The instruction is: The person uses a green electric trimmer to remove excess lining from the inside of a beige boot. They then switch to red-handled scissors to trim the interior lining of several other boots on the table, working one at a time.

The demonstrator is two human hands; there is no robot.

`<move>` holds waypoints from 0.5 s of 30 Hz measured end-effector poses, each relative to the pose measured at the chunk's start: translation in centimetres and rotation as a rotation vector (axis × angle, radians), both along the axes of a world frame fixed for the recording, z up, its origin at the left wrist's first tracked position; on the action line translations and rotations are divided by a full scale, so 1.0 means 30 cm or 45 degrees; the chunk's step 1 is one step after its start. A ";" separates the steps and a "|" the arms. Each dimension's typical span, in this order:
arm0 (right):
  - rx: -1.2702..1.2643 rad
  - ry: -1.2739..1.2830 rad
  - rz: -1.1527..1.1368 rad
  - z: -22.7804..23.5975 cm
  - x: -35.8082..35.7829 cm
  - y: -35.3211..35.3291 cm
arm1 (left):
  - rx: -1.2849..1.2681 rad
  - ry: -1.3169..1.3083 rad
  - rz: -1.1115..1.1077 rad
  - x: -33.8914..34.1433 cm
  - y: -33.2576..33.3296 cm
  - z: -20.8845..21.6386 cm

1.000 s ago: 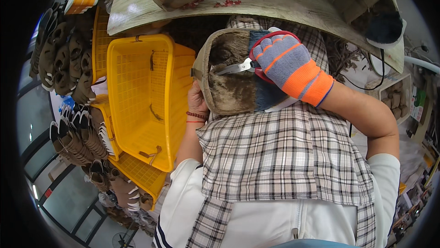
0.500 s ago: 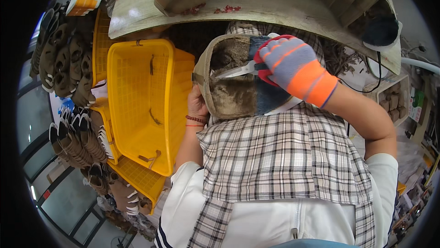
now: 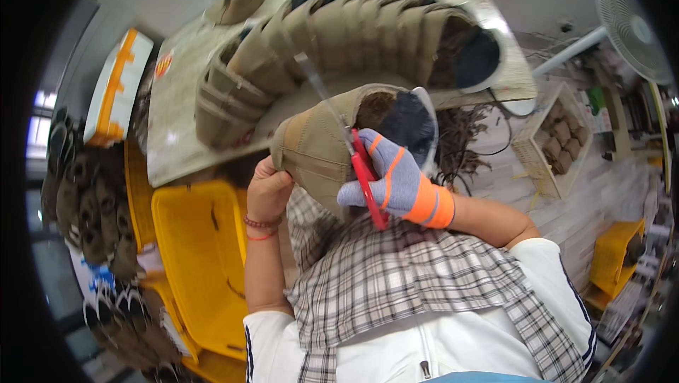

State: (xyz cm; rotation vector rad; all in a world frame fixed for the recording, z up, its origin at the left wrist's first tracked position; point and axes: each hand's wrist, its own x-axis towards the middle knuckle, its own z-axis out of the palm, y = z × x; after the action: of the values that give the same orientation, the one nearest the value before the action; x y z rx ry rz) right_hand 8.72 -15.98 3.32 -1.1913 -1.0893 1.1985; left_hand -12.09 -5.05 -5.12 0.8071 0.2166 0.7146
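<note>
Above my lap, my left hand [image 3: 270,188] grips the tan toe end of a shoe [image 3: 311,144], fingers closed on its edge. The shoe's opening faces right, showing brown fuzzy lining and a dark blue patch. A pair of scissors [image 3: 362,171] with red handles is in my right hand [image 3: 396,178], which wears a grey and orange knit glove. Its blades look closed and point up and left across the outside of the shoe. The gloved fingers also lie against the shoe's side.
On the table [image 3: 173,111] ahead stands a curved row of tan shoes [image 3: 368,33]. To the left are a yellow basket [image 3: 201,263] and hanging shoes [image 3: 92,206]. A crate [image 3: 555,142] of brown pieces and a white fan [image 3: 631,26] are at the right.
The view has tipped up toward the table. The shoe has turned to show its outer side, and the scissors have come out of its opening, now pointing up and left.
</note>
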 end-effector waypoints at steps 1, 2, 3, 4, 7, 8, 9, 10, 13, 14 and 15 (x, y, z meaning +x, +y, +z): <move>0.158 0.110 -0.089 -0.011 0.000 -0.002 | 0.038 0.002 -0.063 0.042 0.015 0.046; 0.129 -0.150 -0.151 0.045 0.042 -0.030 | 0.145 0.053 -0.108 0.105 0.012 0.095; 0.131 0.087 -0.232 0.073 0.063 -0.046 | 0.233 0.143 -0.177 0.154 0.022 0.122; 0.101 0.037 -0.271 0.080 0.096 -0.066 | 0.338 0.167 -0.154 0.214 0.014 0.151; 0.190 -0.384 -0.518 0.050 0.196 -0.149 | 1.125 0.336 -0.194 0.351 0.048 0.237; 0.214 -0.341 -0.633 0.046 0.226 -0.169 | 1.383 0.436 -0.080 0.386 0.058 0.282; 0.238 -0.295 -0.741 0.041 0.258 -0.176 | 1.632 0.476 0.059 0.420 0.094 0.331; 0.283 -0.376 -0.846 0.013 0.300 -0.167 | 1.773 0.575 0.313 0.446 0.145 0.337; 0.321 -0.967 -1.130 -0.137 0.490 -0.130 | 2.078 0.791 0.768 0.576 0.362 0.352; 0.280 -1.045 -1.171 -0.190 0.549 -0.101 | 2.135 0.890 0.753 0.628 0.444 0.331; 0.242 -1.119 -1.210 -0.217 0.594 -0.065 | 2.193 0.995 0.739 0.679 0.515 0.301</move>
State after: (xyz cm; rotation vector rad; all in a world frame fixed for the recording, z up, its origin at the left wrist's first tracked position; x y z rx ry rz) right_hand 26.54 -17.92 -3.18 -1.8279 -0.9784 -0.1992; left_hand 8.29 10.39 3.92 2.7575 0.5562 1.0337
